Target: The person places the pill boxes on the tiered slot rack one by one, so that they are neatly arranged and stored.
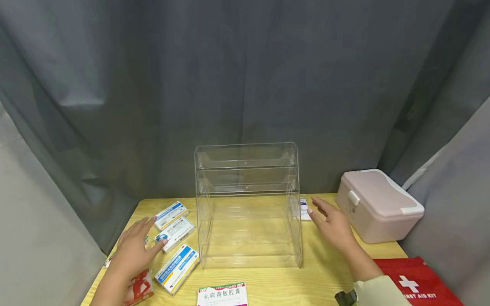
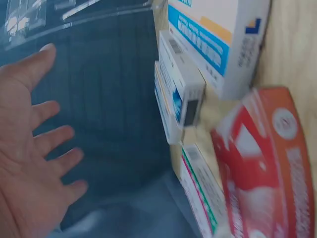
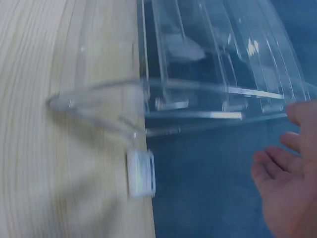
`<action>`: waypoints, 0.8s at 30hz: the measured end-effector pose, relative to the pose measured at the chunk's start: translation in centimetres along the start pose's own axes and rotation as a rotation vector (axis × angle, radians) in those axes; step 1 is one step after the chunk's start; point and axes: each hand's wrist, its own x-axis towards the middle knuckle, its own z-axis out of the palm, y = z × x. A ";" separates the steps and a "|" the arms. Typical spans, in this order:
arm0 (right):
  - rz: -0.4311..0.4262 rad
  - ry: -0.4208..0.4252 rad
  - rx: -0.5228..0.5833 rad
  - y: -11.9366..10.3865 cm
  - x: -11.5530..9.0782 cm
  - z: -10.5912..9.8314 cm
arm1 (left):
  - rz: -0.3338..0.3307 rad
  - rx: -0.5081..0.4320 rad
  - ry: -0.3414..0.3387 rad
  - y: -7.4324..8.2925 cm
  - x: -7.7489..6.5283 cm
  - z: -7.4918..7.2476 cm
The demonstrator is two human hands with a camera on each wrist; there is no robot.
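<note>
A clear tiered rack [image 1: 250, 261] stood upright between the left hand [image 1: 135, 246] and the right hand [image 1: 333, 225], touched by neither; both were released, fingers loosely spread. The step in hand looked like positioning the rack, and a next move would call for bringing the palms inward without knocking its sides. Right of the right hand sat a pink box [image 1: 379, 208]; beside that forearm, a red pouch [image 1: 417, 284] read "FIRST AID KIT". Below the left hand lay a red packet [image 1: 139, 289], its writing blurred. Blue-and-white cartons [image 1: 178, 268] lay just right of that hand. Between the hands, nearer the person, a white carton [image 1: 223, 295] showed "咖黄敏胶囊". A small white box [image 1: 304, 209] lay just left of the right hand.
</note>
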 end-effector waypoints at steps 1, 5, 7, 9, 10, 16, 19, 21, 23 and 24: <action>0.015 -0.003 0.045 -0.2 0.2 0.3 | -0.005 -0.020 -0.005 -0.5 -0.3 0.0; 0.055 -0.027 0.166 -1.0 1.2 0.7 | -0.047 -0.071 -0.014 -2.2 -1.2 -0.2; 0.062 -0.043 0.185 -1.3 1.7 0.6 | -0.079 -0.087 -0.031 -3.0 -1.6 -0.3; 0.072 -0.055 0.192 -1.4 2.2 0.5 | -0.107 -0.111 -0.060 -3.7 -2.0 -0.5; 0.078 -0.058 0.191 -1.5 2.4 0.4 | -0.122 -0.125 -0.079 -4.1 -2.2 -0.5; 0.114 -0.074 0.208 -1.5 2.8 0.8 | -0.208 -0.163 -0.222 -7.5 -4.6 -0.4; 0.122 -0.085 0.211 -1.6 2.9 1.3 | -0.301 -0.185 -0.339 -9.5 -5.8 0.0; 0.128 -0.087 0.207 -1.7 2.9 1.6 | -0.317 -0.211 -0.404 -10.8 -6.5 0.6; 0.135 -0.085 0.208 -1.8 3.0 1.8 | -0.312 -0.220 -0.455 -12.0 -6.9 1.2; 0.139 -0.083 0.209 -1.8 3.0 1.9 | -0.279 -0.209 -0.464 -12.5 -7.1 1.6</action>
